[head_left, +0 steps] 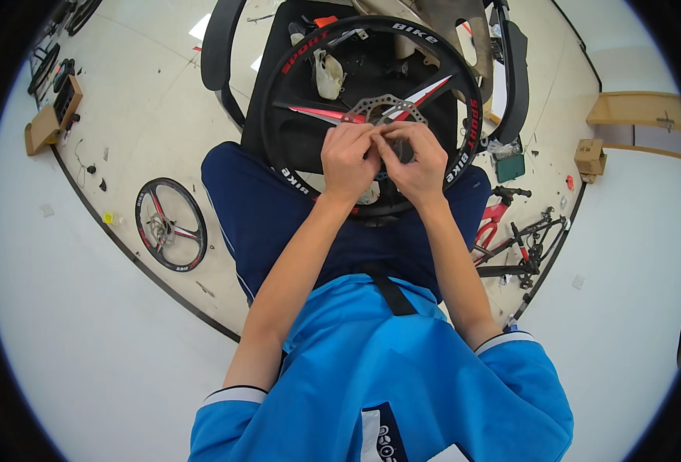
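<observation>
A black bicycle wheel (269, 122) with red, white and black spokes lies across my lap and a black chair seat. A drilled metal brake disc (372, 104) sits at its hub, partly covered by my hands. My left hand (346, 159) is closed over the near side of the hub, its fingertips pinched together. Against them press the bent fingers and thumb of my right hand (419, 163), also in a pinch. Whatever lies between the fingertips is too small or hidden to tell. Most of the hub is behind my hands.
The chair's armrests (219, 46) (516, 73) flank the wheel. A white cloth or glove (329, 75) shows through the spokes. Another wheel (145, 223) lies on the floor at left. Bike frames (519, 250) lie at right, near a cardboard box (590, 158); small parts are scattered around.
</observation>
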Tool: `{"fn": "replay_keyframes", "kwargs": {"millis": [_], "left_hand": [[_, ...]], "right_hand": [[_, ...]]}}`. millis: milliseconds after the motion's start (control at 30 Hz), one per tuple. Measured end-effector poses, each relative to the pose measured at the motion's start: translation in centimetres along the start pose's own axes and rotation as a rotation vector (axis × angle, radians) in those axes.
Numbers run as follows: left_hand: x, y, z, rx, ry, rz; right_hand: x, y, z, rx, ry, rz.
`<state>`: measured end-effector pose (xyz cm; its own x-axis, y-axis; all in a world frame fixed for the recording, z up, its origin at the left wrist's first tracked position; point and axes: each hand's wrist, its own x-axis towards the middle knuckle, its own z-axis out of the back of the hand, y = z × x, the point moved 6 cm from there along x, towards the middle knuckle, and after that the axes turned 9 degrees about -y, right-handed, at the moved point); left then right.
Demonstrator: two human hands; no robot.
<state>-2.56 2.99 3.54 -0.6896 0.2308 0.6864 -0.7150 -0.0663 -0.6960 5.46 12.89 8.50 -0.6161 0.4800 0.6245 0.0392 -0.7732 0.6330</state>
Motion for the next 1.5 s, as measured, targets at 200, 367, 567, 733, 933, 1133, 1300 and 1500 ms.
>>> {"fn": "replay_keyframes", "kwargs": {"millis": [200, 367, 567, 733, 933, 1133, 1300, 1500], "left_hand": [[-0.2, 0.1, -0.1, -0.009, 0.084, -0.034], [0.3, -0.3, 0.4, -0.047, 0.055, 0.064], [0.3, 0.1, 0.4, -0.167, 0.043, 0.19], [0.6, 0.0, 0.1, -0.124, 0.115, 0.087], [0.7, -0.8, 0.6, -0.091, 0.045, 0.184], [0.2, -0.5, 0.3, -0.147, 0.037, 0.22], [0.9, -0.4, 0.2, -0.105, 0.11, 0.249], [1.1, -0.6, 0.0, -0.143, 0.211, 0.2]], "right_hand": [[-0.8, 0.8, 0.4, 0.101, 0.093, -0.084], [-1.2, -0.2, 0.8, 0.087, 0.002, -0.161], [-1.0, -1.0, 0.5, 0.12, -0.027, -0.137], [-0.7, 0.7, 0.4, 0.138, -0.025, -0.145], [-2.0, -0.9, 0.6, 0.188, -0.083, -0.286], [-1.5, -1.1, 0.8, 0.119, -0.085, -0.225], [-0.6, 0.9, 0.9, 0.149, -0.077, -0.118], [-0.7, 0.6, 1.1, 0.171, -0.061, -0.159]]}}
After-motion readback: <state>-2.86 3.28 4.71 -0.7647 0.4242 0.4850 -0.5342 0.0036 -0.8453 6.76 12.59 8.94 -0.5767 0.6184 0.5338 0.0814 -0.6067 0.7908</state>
